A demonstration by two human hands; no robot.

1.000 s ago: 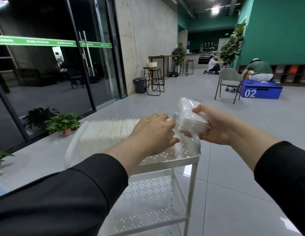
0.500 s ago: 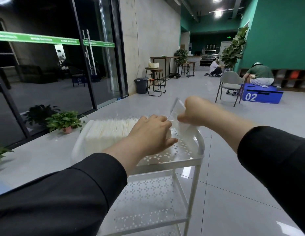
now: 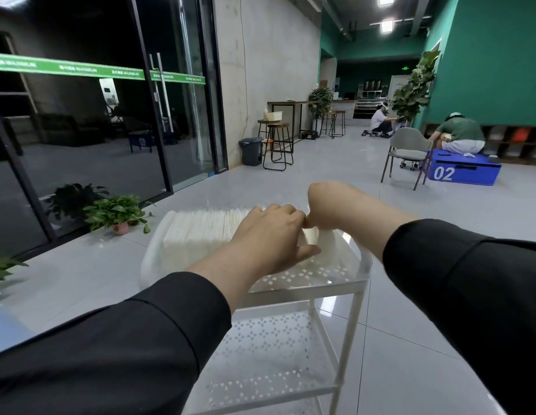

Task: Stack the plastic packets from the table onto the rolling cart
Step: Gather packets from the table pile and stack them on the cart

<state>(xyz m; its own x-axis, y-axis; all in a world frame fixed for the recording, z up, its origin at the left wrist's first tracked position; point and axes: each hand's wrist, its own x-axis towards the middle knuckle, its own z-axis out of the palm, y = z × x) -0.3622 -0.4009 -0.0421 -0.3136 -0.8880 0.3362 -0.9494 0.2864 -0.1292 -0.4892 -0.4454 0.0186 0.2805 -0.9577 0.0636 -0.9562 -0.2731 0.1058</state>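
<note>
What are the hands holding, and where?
The right hand pinches a clear plastic packet by its top edge. The left hand rests on the row of white packets; its grip is hidden.

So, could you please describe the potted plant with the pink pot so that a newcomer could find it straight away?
Start at the glass doors on the left and look down to the floor in front of them. Two plants sit there, left of the white cart. The right one, the pink-potted plant, has bright green leaves, while its neighbour is much darker.

Head view looks forward-down, near the cart (image 3: 302,290).
</note>
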